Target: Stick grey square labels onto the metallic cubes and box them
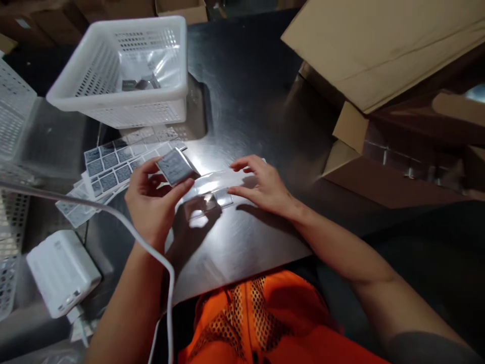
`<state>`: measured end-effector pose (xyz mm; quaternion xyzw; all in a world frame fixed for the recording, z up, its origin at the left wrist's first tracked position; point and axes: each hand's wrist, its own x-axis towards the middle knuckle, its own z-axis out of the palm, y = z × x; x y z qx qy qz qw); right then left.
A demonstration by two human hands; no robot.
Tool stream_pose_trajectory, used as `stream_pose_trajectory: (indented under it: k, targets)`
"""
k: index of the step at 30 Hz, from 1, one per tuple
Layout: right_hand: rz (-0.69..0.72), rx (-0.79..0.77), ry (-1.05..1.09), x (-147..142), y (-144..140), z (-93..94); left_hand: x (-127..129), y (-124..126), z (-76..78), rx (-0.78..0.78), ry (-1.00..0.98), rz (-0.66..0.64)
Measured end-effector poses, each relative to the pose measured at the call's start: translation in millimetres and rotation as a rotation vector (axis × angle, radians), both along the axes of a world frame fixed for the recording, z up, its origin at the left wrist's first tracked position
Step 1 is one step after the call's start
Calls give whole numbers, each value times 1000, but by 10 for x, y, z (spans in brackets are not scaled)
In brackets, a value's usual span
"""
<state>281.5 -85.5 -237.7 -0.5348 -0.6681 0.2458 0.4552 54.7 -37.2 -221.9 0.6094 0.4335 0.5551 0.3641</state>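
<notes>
Nearest the camera, an orange mesh vest [265, 318] fills the lower edge, and both bare forearms reach forward over a dark, glossy surface [242, 101]. A white cable [151, 247] crosses the left forearm. To the lower left, a white power adapter [62, 270] lies on the surface beside the wall of a white perforated tray [9, 283].

At mid-distance, the left hand [151, 199] is clamped on a small grey pad [175, 167], thumb on one side and fingertips on the other, holding it tilted just above the surface. The right hand [261, 184] rests flat, fingers spread and apart, pressing on one end of a clear plastic bag [210, 194] that lies on the surface between the two hands. The grey pad touches or overlaps the near end of the bag; whether it is inside the bag's mouth cannot be told.

Just behind the left hand, several sheets of grey squares [109, 169] lie fanned out on the surface, partly tucked under a white plastic basket [117, 103]. The basket holds a few clear bags and dark pieces, too blurred to identify.

Farthest away, open cardboard boxes [379, 45] stand to the right, with flaps hanging over the surface, well apart from the hands.
</notes>
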Motion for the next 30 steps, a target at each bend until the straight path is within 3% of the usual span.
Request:
stream_pose_trajectory:
  k: [3,7,13,22,30]
  targets:
    - [170,19,-267,-17,145,-167,53,70,-64,-151,-294,-48]
    - [315,-37,-433,-18,235,-327,230,64,-278,-326,-402,-167]
    - [179,43,-413,-32,166,-402,286,107,-538,-417,-428,-206]
    - [122,180,-494,-46,44,-440,272,110,-511,-466,-516,-179]
    - [58,11,-390,-127,11,-351,265,97,-460,-505,-511,-199]
